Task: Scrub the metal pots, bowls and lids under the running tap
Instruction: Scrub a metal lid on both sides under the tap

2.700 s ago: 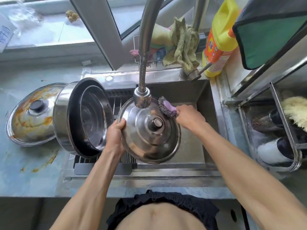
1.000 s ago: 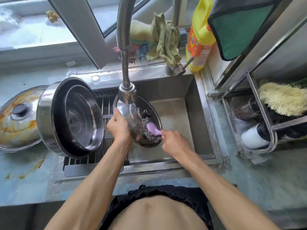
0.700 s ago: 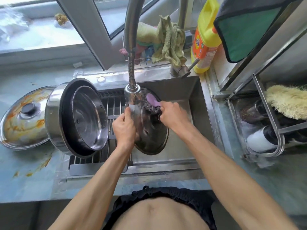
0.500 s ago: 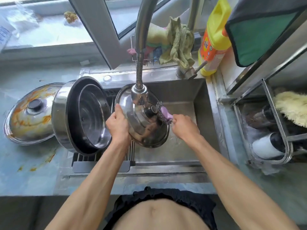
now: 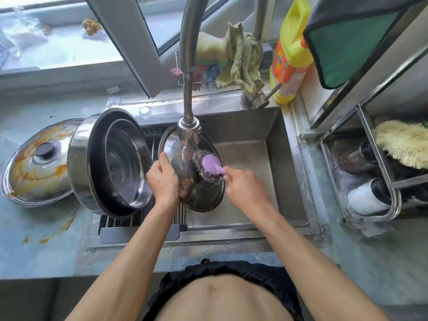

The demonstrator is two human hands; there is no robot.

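Steel lid point(image 5: 196, 195) held on edge over the sink point(image 5: 266, 126), directly below the tap head point(image 5: 188, 127). My left hand point(image 5: 163, 179) grips its left rim, fingers curled round the edge. My right hand point(image 5: 246, 188) is closed round the purple handle of the wire scrubber point(image 5: 209, 166), whose steel wool presses the lid's face near the centre.

Change noted: half a second ago the scrubber sat at the lid's right rim; it is now in the middle, and the lid has turned more edge-on to me. Judgement: strokes are covering the face piece by piece, this lid partly done.

Remaining: nested pot and bowl point(image 5: 115, 163) tipped on the drain rack, just beside my left hand; stained lid point(image 5: 39, 163) on the counter further left, orange residue untouched.

Clearances: lid's top rim almost touches the tap head, so little room upward. Pot rim close on the left. Open basin to the right and below, best direction for swinging the scrubber.
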